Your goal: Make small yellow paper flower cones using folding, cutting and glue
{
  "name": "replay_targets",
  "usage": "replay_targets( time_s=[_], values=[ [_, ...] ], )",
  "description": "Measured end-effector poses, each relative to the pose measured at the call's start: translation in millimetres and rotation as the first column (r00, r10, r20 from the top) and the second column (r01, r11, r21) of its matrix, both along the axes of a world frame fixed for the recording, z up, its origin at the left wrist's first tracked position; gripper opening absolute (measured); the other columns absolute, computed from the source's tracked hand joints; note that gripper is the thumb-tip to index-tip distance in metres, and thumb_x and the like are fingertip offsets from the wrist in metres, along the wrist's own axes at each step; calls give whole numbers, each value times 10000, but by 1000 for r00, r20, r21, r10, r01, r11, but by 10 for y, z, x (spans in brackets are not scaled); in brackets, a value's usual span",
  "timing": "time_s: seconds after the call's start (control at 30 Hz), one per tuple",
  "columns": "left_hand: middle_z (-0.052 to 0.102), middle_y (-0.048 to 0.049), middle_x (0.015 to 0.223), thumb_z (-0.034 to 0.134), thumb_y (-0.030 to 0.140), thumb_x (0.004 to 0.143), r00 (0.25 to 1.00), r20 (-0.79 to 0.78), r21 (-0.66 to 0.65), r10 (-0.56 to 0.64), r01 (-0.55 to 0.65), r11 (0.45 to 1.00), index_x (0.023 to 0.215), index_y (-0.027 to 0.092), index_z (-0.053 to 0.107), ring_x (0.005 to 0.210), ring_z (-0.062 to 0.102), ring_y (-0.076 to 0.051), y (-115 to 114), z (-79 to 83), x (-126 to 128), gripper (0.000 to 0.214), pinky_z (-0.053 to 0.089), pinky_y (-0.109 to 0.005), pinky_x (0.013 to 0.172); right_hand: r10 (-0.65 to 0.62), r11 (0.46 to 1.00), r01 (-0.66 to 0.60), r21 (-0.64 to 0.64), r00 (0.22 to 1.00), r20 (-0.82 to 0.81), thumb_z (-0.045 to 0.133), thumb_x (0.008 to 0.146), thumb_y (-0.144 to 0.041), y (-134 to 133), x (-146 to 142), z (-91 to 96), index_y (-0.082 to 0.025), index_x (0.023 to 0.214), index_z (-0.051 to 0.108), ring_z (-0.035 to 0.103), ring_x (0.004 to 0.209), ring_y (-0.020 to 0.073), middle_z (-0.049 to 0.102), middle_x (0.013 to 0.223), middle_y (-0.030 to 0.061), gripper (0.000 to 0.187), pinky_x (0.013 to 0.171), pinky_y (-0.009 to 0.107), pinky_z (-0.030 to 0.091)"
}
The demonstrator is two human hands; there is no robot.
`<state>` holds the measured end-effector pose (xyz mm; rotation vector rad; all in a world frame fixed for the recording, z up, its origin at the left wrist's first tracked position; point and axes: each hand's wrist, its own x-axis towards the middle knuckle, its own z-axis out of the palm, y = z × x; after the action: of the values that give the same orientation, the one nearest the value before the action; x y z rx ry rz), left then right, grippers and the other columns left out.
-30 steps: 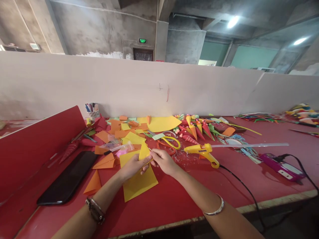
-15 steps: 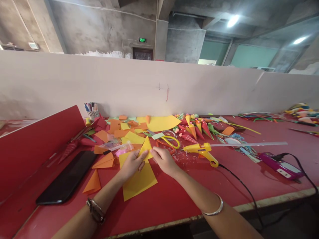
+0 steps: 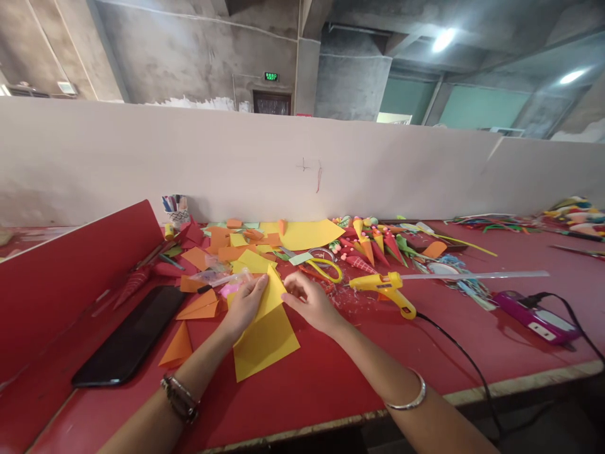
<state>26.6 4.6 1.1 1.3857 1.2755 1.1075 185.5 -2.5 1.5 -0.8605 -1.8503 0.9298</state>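
A small yellow paper piece [image 3: 270, 295] stands tilted above a larger yellow sheet [image 3: 265, 343] that lies flat on the red table [image 3: 331, 384]. My left hand [image 3: 243, 307] pinches the small piece along its left edge. My right hand [image 3: 309, 304] holds its right edge with bent fingertips. Both hands meet over the upper part of the large sheet. A watch sits on my left wrist and a silver bangle on my right.
A yellow glue gun [image 3: 387, 288] with a long clear stick lies right of my hands, its black cord running off the front edge. Yellow scissors [image 3: 326, 268], paper cones [image 3: 371, 247], orange scraps [image 3: 201, 307], a black phone [image 3: 130, 340] and a pink power strip [image 3: 536, 316] surround them.
The small yellow piece has been turned and opened out from a narrow fold to a wider upright flap. My left hand slid up its left edge; my right hand shifted slightly.
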Motion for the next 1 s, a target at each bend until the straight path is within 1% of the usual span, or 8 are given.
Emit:
replay_targets(
  time_s=[0.07, 0.17, 0.23, 0.4, 0.6, 0.73, 0.83, 1.0],
  values=[
    [551, 11, 571, 477, 550, 700, 1000, -22, 40, 11, -10, 999, 655, 155, 551, 574, 492, -135, 15, -15, -8, 404, 370, -216, 521, -3, 1000, 4, 31, 1000, -23, 546, 762, -295, -7, 3, 7, -221, 995, 465, 520, 745, 119, 539, 889, 14, 258, 664, 237, 409],
    [538, 11, 580, 462, 523, 719, 1000, -25, 64, 17, -15, 998, 665, 157, 548, 582, 479, -133, 24, -25, -13, 380, 366, -215, 533, 44, 994, -47, 103, 998, 37, 591, 736, -290, -14, 10, 22, -241, 1044, 496, 516, 891, 155, 543, 1001, 35, 326, 777, 280, 404],
    [521, 16, 585, 458, 498, 729, 999, -35, 89, 12, -9, 996, 651, 161, 538, 582, 460, -126, 23, -19, -13, 355, 356, -211, 535, 47, 988, -56, 142, 997, 69, 601, 732, -294, -11, 13, 28, -234, 989, 538, 513, 901, 164, 553, 987, 35, 271, 784, 285, 400],
    [475, 28, 612, 484, 434, 728, 999, -43, 172, 2, 5, 985, 648, 161, 527, 604, 425, -107, 33, -24, -15, 288, 348, -202, 574, -7, 991, -1, 137, 999, 54, 524, 789, -293, 12, 14, 36, -208, 853, 571, 532, 804, 150, 568, 864, 29, 116, 676, 249, 411],
    [382, 46, 526, 463, 422, 741, 997, -37, 123, -61, 65, 990, 559, 173, 428, 539, 403, -100, 53, -79, -21, 311, 344, -206, 538, -110, 989, 108, 102, 994, 10, 463, 810, -301, 56, 19, 2, -188, 673, 521, 495, 670, 134, 535, 692, 3, 186, 604, 238, 381],
    [399, 37, 535, 416, 446, 769, 994, -77, 153, -79, 90, 984, 553, 170, 426, 543, 398, -100, 3, -19, 8, 351, 342, -214, 549, -143, 989, 145, 39, 988, -51, 496, 783, -299, 86, 15, -46, -191, 687, 501, 482, 626, 123, 522, 666, -11, 145, 581, 234, 379],
    [370, 47, 520, 480, 475, 733, 984, -133, 165, -118, 140, 976, 557, 169, 423, 522, 367, -92, -34, 3, 38, 357, 311, -209, 509, -129, 992, 129, -9, 987, -98, 514, 766, -292, 84, 4, -60, -194, 748, 496, 510, 671, 129, 530, 706, -5, 101, 611, 242, 406],
    [282, 66, 493, 568, 496, 662, 968, -230, 149, -100, 136, 979, 518, 171, 360, 461, 254, -65, -2, -89, 48, 412, 201, -204, 432, -123, 992, 122, -11, 985, -118, 509, 764, -274, 67, -10, -57, -196, 815, 492, 537, 751, 139, 545, 770, 9, 95, 664, 259, 430]
  ],
)
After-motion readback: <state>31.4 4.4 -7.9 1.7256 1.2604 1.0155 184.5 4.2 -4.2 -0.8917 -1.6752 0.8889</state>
